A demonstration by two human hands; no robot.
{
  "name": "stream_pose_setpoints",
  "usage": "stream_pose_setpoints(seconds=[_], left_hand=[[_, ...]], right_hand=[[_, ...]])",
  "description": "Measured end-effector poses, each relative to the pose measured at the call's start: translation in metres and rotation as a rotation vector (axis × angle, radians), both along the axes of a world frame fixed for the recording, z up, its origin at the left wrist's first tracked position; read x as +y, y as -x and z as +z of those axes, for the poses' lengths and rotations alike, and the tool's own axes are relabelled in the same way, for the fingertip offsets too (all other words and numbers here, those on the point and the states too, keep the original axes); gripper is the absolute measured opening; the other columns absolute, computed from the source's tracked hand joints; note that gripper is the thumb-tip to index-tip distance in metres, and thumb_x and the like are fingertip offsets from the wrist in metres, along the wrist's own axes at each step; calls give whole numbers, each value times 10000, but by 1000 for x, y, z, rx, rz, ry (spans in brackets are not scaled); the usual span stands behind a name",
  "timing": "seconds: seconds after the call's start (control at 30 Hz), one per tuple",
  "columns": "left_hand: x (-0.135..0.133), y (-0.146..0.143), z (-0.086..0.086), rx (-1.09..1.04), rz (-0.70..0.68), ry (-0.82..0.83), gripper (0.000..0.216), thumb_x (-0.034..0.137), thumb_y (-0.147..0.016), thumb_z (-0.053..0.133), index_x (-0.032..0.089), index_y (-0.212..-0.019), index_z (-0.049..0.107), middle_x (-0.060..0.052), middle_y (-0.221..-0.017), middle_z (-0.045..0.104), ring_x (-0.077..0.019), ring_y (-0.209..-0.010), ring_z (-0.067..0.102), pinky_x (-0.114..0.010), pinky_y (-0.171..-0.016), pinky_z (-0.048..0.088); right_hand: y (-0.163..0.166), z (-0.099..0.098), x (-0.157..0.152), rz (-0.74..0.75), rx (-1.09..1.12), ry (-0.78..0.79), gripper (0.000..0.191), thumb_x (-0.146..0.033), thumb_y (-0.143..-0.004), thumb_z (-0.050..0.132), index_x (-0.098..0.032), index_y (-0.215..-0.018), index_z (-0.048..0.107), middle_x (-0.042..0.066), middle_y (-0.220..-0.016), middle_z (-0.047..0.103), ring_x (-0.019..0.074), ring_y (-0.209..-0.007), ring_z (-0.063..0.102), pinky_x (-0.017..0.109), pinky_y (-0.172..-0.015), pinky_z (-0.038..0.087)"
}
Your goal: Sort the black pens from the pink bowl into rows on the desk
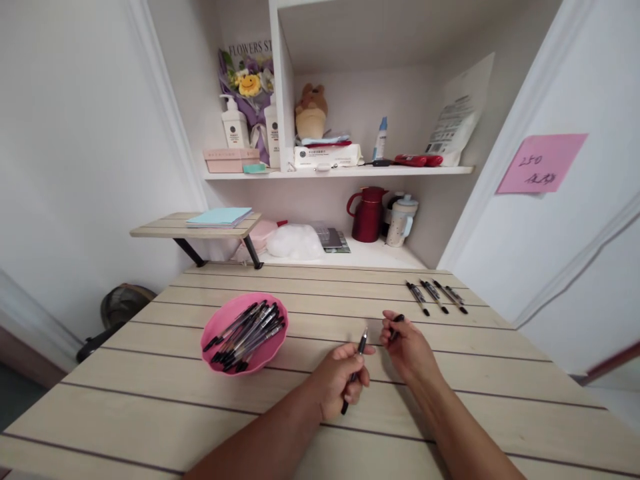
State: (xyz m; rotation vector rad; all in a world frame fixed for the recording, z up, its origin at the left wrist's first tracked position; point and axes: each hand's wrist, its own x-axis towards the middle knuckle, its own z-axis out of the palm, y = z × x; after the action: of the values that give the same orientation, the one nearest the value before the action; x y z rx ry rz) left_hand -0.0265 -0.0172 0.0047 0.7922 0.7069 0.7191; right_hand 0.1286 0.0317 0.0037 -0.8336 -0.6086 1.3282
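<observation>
My left hand (345,380) is closed around a black pen (362,343), its bare writing tip pointing up and away from me. Just to the right, my right hand (407,347) pinches a small black pen cap (398,319). Cap and pen are apart, a short gap between them. A pink bowl (274,348) stands left of my hands and holds several pens (253,332) with dark caps. On the far right of the table, several more black pens (434,297) lie side by side, with some loose pen parts among them.
The slatted wooden table (165,373) runs back to a white shelf (400,171). A small raised stand (165,225) with blue paper (220,217) is at the back left. A red jug (367,217) and a pale cup (400,223) stand behind the table. A pink note (543,163) hangs right.
</observation>
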Motion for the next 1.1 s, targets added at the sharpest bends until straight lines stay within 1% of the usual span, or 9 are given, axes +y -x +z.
stream_pose_setpoints(seconds=[0.07, 0.17, 0.27, 0.4, 0.67, 0.8, 0.9, 1.0, 1.1], left_hand=[[2, 1, 0, 5, 35, -34, 379, 367, -713, 568, 186, -1035, 481, 52, -566, 497, -8, -319, 269, -172, -357, 124], [2, -1, -3, 34, 78, -94, 329, 378, -701, 576, 177, -947, 488, 56, -574, 501, -8, -315, 307, -166, -338, 153], [1, -4, -6, 87, 130, -139, 323, 376, -681, 592, 173, -903, 475, 65, -567, 498, -12, -309, 337, -160, -324, 191], [-1, -8, -6, 165, 268, -147, 356, 371, -651, 619, 184, -894, 438, 77, -569, 500, -23, -317, 377, -154, -330, 240], [0, -5, -2, 111, 212, -88, 401, 492, -685, 553, 159, -902, 502, 49, -569, 523, -56, -369, 463, -166, -360, 290], [1, -5, -5, 149, 228, -121, 352, 444, -700, 555, 162, -899, 484, 62, -547, 509, -32, -316, 388, -159, -324, 221], [1, -5, -7, 171, 248, -134, 329, 421, -693, 572, 179, -878, 447, 75, -547, 501, -23, -298, 360, -156, -310, 193], [0, -5, -4, 184, 232, -124, 336, 442, -693, 564, 185, -868, 437, 69, -566, 510, -34, -322, 409, -151, -316, 220], [-1, -5, -1, 196, 225, -111, 342, 450, -692, 560, 178, -873, 458, 56, -594, 520, -46, -364, 457, -153, -336, 271]], right_hand=[[7, 3, -7, 103, -61, 40, 185, -303, -624, 666, -187, -706, 548, -62, -515, 463, 53, -396, 383, 196, -380, 322], [23, 6, -16, 192, -205, 76, 281, -405, -625, 670, -180, -611, 502, -63, -466, 438, 63, -403, 384, 205, -399, 305], [30, 4, -18, 150, -338, 80, 328, -432, -565, 707, -172, -581, 506, -59, -440, 449, 66, -398, 362, 213, -397, 257], [25, -3, -13, 99, -452, 94, 343, -454, -556, 705, -157, -575, 534, -79, -383, 373, 47, -374, 258, 218, -392, 178], [25, 0, -14, 189, -306, 78, 391, -510, -590, 662, -154, -733, 586, -87, -398, 371, 44, -358, 231, 218, -386, 190], [25, 2, -15, 149, -386, 82, 351, -457, -537, 718, -157, -616, 553, -81, -405, 388, 44, -382, 258, 220, -404, 209], [25, 6, -17, 203, -339, 86, 350, -448, -529, 722, -154, -648, 574, -90, -389, 356, 39, -371, 234, 219, -394, 167], [26, 9, -18, 251, -236, 91, 364, -484, -573, 682, -161, -703, 574, -94, -397, 352, 32, -357, 200, 214, -385, 136], [26, 11, -19, 206, -294, 106, 350, -456, -556, 709, -160, -604, 527, -93, -380, 335, 29, -365, 199, 211, -383, 121]])
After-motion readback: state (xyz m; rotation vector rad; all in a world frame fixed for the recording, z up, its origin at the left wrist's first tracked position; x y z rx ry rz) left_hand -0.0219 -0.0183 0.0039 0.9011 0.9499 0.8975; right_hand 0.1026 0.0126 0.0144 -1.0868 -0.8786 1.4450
